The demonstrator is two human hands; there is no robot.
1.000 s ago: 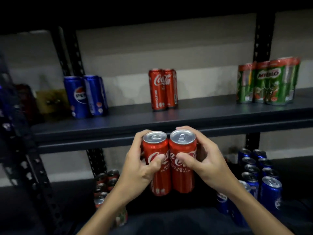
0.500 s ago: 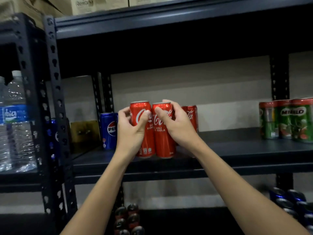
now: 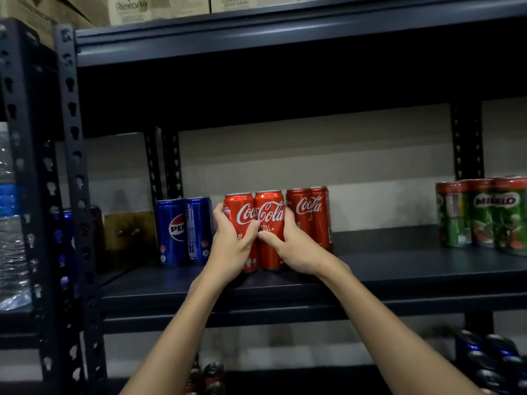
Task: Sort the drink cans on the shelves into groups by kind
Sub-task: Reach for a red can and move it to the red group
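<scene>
Two red cola cans [image 3: 254, 229] are held upright side by side at the centre of the view, their bases at or just above the middle shelf [image 3: 399, 269]; contact with it cannot be judged. The left can is gripped by the left hand [image 3: 232, 246], fingers curled round its outer side and thumb laid across the front. The right can is gripped by the right hand [image 3: 296, 249] in the same way, thumb pressed low on the label. At three o'clock from the held pair, just behind the right hand, two more red cola cans [image 3: 309, 215] are stood on the shelf. At nine o'clock, close beside the left hand, two blue cola cans [image 3: 184, 230] are stood together. Far out at three o'clock, well apart, a cluster of green cans [image 3: 484, 215] is seen at the frame edge. At twelve o'clock, cardboard boxes [image 3: 159, 7] are stacked on the upper shelf. At nine o'clock, at the far edge, a water bottle [image 3: 11, 223] is partly visible. On the lower shelf, more can tops [image 3: 484, 357] are glimpsed at five o'clock.
</scene>
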